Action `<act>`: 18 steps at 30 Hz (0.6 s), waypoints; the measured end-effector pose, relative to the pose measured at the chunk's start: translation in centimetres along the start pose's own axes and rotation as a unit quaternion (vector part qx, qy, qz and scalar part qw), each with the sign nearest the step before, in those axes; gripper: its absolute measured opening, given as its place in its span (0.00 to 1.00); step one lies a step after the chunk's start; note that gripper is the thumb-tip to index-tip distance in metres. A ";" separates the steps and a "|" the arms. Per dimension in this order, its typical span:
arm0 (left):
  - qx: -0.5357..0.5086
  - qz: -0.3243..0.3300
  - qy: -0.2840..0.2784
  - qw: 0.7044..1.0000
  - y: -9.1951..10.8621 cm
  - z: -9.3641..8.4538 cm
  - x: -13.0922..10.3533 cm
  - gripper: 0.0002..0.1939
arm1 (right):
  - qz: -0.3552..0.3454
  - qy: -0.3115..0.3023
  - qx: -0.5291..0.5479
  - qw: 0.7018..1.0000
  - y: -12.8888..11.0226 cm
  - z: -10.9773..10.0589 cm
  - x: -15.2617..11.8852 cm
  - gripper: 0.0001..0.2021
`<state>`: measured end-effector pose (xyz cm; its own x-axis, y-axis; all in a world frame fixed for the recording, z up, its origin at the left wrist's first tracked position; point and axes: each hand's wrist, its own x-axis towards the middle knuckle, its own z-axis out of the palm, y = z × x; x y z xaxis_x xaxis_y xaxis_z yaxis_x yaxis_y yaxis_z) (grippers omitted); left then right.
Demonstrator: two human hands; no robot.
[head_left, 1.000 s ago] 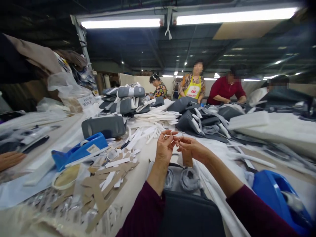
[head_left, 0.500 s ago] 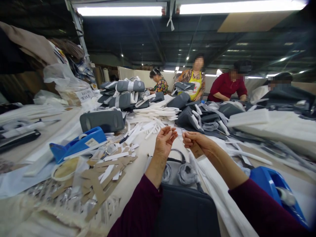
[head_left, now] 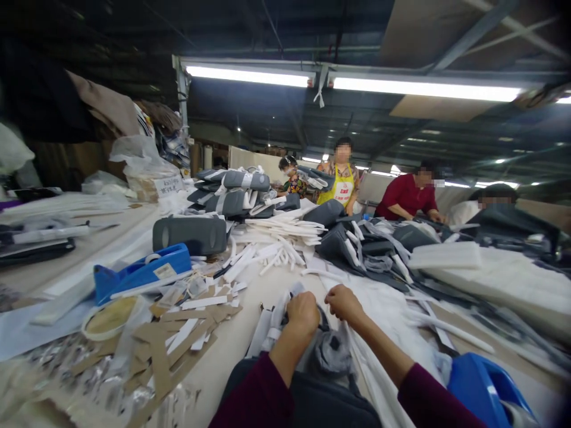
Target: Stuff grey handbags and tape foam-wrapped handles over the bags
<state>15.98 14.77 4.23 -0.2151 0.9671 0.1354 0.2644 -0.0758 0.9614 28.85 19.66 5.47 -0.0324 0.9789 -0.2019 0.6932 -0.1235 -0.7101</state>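
A dark grey bag (head_left: pixel 330 399) lies at the bottom centre, with grey wrapped rolls (head_left: pixel 332 352) and a handle at its top. My left hand (head_left: pixel 303 310) is closed at the handle, over the upper part of the bag; what its fingers grip is hidden. To the right and slightly higher, my right hand (head_left: pixel 342 302) is closed in a pinch, its fingertips pointing left. Whatever it pinches is too small to make out. The two hands are a short gap apart.
Blue tape dispensers stand at left (head_left: pixel 143 270) and lower right (head_left: pixel 486 386). Cardboard strips (head_left: pixel 178 339) and a round tub (head_left: pixel 110 318) lie at left. White strips (head_left: pixel 285 229) and grey bags (head_left: pixel 236 181) are piled ahead. Several people work beyond.
The view has tilted up. My left hand has turned and come down to the bag's handle. My right hand is also lower over the bag, and the tag beneath it no longer shows.
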 end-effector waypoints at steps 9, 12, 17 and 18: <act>0.065 -0.038 -0.125 0.989 -1.4 0.2 1.7 0.12 | 0.029 -0.263 -0.029 0.964 0.3 -0.9 1.7 0.04; 0.043 -0.057 -0.146 0.987 -2.1 0.9 2.0 0.11 | 0.023 -0.301 -0.007 0.953 0.3 -1.6 1.8 0.04; 0.032 -0.086 -0.164 0.982 -2.2 1.3 2.0 0.11 | 0.028 -0.333 -0.003 0.943 -0.2 -2.0 1.7 0.04; 0.036 -0.088 -0.166 0.982 -2.1 1.2 2.0 0.10 | 0.032 -0.337 -0.007 0.941 -0.4 -2.1 1.7 0.04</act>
<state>16.15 17.16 2.19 0.0520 0.9905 -0.1274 0.3197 0.1044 0.9418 30.04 21.74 6.81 -0.4354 0.6439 -0.6291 0.7186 -0.1723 -0.6737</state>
